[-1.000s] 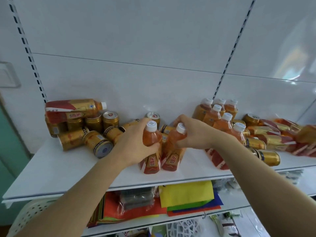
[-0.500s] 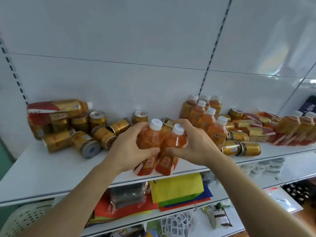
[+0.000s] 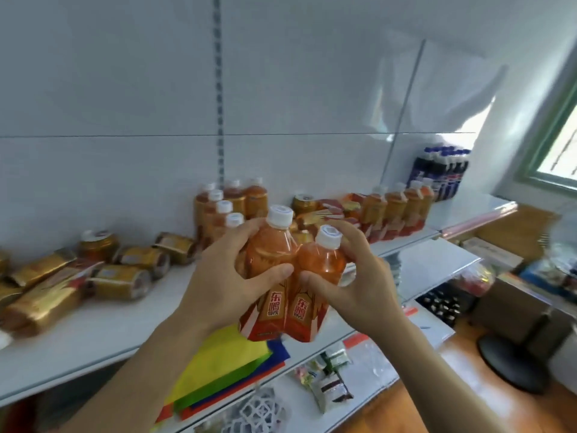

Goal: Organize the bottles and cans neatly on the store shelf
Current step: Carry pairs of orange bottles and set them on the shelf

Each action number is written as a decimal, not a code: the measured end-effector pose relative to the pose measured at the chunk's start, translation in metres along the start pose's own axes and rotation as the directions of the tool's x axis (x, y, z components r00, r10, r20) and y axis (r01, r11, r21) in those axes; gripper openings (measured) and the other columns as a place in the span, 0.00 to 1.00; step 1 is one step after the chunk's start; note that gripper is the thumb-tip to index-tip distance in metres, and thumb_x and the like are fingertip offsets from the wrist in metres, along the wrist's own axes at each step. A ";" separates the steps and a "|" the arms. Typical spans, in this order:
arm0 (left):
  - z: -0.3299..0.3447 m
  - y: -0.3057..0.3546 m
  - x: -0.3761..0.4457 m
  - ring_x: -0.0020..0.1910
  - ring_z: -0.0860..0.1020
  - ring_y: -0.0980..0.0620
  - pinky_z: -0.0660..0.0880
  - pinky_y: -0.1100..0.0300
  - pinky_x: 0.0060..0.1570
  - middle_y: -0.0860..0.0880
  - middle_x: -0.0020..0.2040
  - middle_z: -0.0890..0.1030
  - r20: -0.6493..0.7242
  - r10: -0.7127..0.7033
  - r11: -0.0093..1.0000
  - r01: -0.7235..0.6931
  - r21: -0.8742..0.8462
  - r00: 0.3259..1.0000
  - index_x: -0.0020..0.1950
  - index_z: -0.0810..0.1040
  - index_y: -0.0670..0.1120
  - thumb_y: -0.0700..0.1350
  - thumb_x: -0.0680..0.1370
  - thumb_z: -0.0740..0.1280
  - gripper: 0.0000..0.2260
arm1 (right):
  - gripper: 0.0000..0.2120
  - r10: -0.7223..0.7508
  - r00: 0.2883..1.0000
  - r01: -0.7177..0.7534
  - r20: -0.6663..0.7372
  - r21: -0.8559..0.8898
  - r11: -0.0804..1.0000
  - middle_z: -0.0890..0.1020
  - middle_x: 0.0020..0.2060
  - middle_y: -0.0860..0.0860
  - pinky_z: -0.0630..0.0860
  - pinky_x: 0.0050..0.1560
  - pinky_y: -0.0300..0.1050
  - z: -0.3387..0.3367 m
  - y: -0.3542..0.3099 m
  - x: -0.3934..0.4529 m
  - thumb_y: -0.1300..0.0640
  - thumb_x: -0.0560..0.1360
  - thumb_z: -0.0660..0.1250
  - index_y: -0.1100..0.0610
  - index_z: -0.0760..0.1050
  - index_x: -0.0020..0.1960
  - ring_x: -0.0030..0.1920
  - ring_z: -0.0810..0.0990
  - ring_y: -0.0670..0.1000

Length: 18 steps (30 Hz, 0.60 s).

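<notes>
Two orange drink bottles with white caps are held side by side above the front edge of the white shelf (image 3: pixel 103 326). My left hand (image 3: pixel 218 276) grips the left bottle (image 3: pixel 270 254); my right hand (image 3: pixel 359 276) grips the right bottle (image 3: pixel 321 264). Their bases touch. Several gold cans (image 3: pixel 125 281) lie on their sides at the shelf's left. A cluster of upright orange bottles (image 3: pixel 224 207) stands behind my hands, and a neat row of orange bottles (image 3: pixel 396 207) stands further right.
Dark cola bottles (image 3: pixel 440 173) stand at the shelf's far right. Coloured paper sheets (image 3: pixel 218 367) and snack packets (image 3: pixel 331 389) lie on the lower shelf. A stool base (image 3: pixel 512 360) and boxes stand on the wooden floor at right. A window is at the far right.
Both bottles have been lifted off the shelf and pulled toward me. The view has swung right, bringing the shelf's right end into view.
</notes>
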State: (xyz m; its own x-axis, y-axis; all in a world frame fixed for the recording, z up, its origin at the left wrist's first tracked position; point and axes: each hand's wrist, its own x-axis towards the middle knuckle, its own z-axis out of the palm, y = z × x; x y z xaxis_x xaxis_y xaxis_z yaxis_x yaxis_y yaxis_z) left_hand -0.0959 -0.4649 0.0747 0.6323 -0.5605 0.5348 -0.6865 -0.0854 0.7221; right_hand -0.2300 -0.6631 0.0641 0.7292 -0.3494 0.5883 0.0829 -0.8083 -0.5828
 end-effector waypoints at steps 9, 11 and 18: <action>0.158 0.048 0.050 0.62 0.76 0.62 0.76 0.58 0.61 0.71 0.61 0.74 0.135 0.006 1.000 -0.009 0.020 0.991 0.69 0.69 0.70 0.71 0.65 0.74 0.34 | 0.36 0.124 0.992 -0.128 -0.033 -0.207 0.970 0.76 0.56 0.29 0.78 0.57 0.45 -0.115 0.108 -0.029 0.25 0.69 0.71 0.22 0.55 0.70 0.56 0.80 0.42; 0.190 0.047 0.063 0.63 0.76 0.60 0.76 0.54 0.62 0.72 0.60 0.73 0.171 -0.005 1.000 0.001 0.024 0.985 0.69 0.69 0.70 0.71 0.66 0.75 0.33 | 0.38 0.169 0.983 -0.180 -0.071 -0.214 0.960 0.77 0.56 0.33 0.77 0.55 0.43 -0.128 0.133 -0.029 0.27 0.70 0.72 0.27 0.56 0.72 0.56 0.79 0.43; 0.291 0.042 0.121 0.63 0.74 0.60 0.73 0.57 0.61 0.74 0.59 0.71 0.259 -0.007 1.000 0.005 0.009 0.966 0.68 0.68 0.69 0.65 0.68 0.80 0.32 | 0.40 0.296 0.949 -0.316 -0.113 -0.260 0.913 0.82 0.65 0.42 0.83 0.57 0.46 -0.170 0.224 -0.007 0.26 0.69 0.72 0.28 0.57 0.74 0.59 0.83 0.47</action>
State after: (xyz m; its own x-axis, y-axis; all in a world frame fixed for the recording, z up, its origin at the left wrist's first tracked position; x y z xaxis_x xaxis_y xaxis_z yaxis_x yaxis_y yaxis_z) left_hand -0.1522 -0.7759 0.0419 0.5228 -0.7540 0.3977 -0.6863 -0.0955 0.7210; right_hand -0.3320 -0.9226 0.0245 0.6396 -0.6241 0.4489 -0.3308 -0.7505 -0.5721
